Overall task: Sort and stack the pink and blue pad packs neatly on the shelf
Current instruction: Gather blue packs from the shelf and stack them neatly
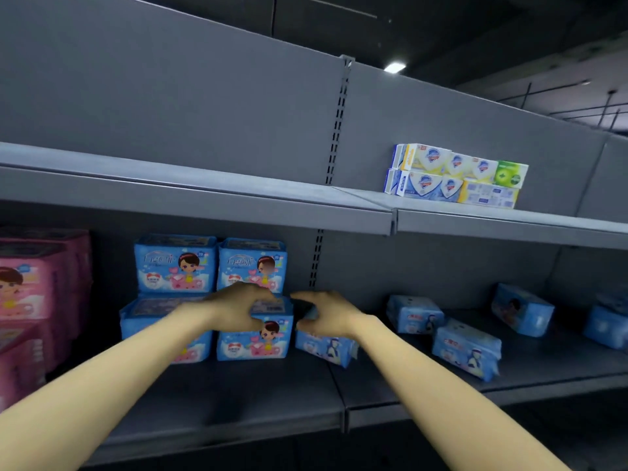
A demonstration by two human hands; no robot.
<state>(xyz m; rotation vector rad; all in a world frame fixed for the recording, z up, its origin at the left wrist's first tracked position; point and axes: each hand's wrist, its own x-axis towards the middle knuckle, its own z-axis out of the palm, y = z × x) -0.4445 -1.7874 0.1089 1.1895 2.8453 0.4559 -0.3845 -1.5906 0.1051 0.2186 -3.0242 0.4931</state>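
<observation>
My left hand (239, 309) curls over a stacked blue pack (253, 346), its grip unclear through blur; my right hand (326, 316) hovers loosely spread above a loose blue pack (323, 346).

The person's two forearms are bare along their whole visible length, and the left hand (238, 309) and right hand (326, 316) are bare as well.

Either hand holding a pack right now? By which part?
Nothing in the right hand, which is curved open above a loose blue pack. The left hand is at the top edge of the lower right stacked pack; grip cannot be told.
</observation>
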